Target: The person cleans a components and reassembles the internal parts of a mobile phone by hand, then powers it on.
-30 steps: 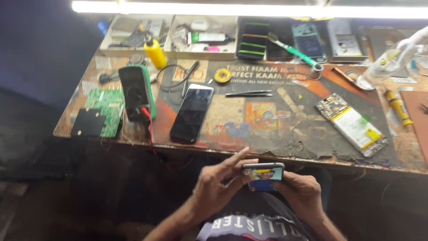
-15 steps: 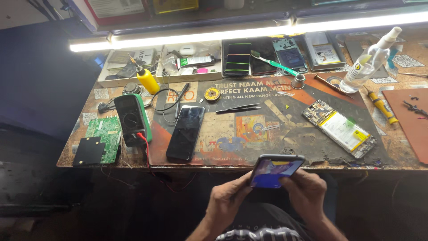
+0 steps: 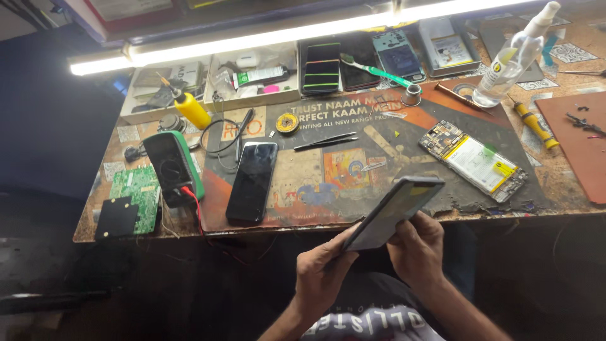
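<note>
Before the orange-and-black lettered mat (image 3: 353, 158), left hand (image 3: 322, 275) and right hand (image 3: 416, 249) grip a dark phone (image 3: 394, 211).

A worn wooden workbench (image 3: 562, 183) carries a dark printed work mat (image 3: 379, 158) across its middle. On the mat lie a black smartphone (image 3: 252, 180) face up, black tweezers (image 3: 325, 141), a small solder coil (image 3: 287, 122) and an opened phone with its battery showing (image 3: 474, 160). Left of the mat sit a green-cased multimeter (image 3: 173, 167), a green circuit board (image 3: 137, 192) and a yellow squeeze bottle (image 3: 191, 108). A clear spray bottle (image 3: 512, 58) and a yellow-handled screwdriver (image 3: 534, 124) rest toward the right.
</note>
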